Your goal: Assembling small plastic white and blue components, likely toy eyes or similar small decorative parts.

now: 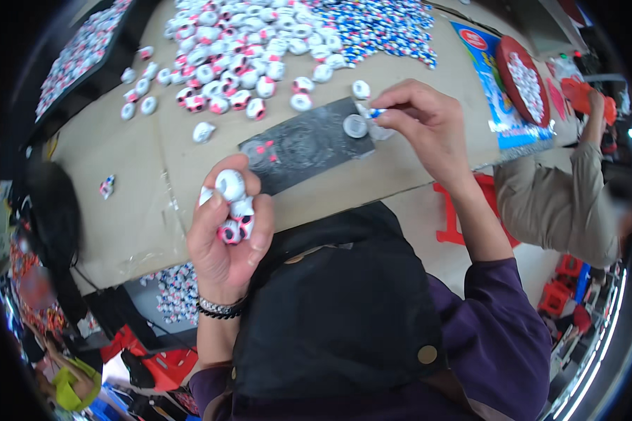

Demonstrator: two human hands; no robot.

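Note:
My left hand (pixel 221 238) is closed around several small white plastic pieces (pixel 229 184) with pink and black parts. The topmost one is round and white. At the right end of a dark, scuffed board (pixel 302 151), my right hand (pixel 428 126) pinches a tiny blue and white piece (pixel 376 113) between thumb and forefinger. Just left of those fingertips, a small round translucent dish (pixel 355 126) lies on the board. Pink spots (pixel 265 149) mark the board's left part. One loose white piece (pixel 360 89) sits just past the board's far edge.
A large heap of white and pink pieces (pixel 239 42) covers the far table, beside a heap of tiny blue ones (pixel 386 28). A dark tray (pixel 112 63) stands far left. To the right are a red bowl (pixel 509 77) and a co-worker's sleeve (pixel 541 203). A red stool (pixel 456 217) stands below.

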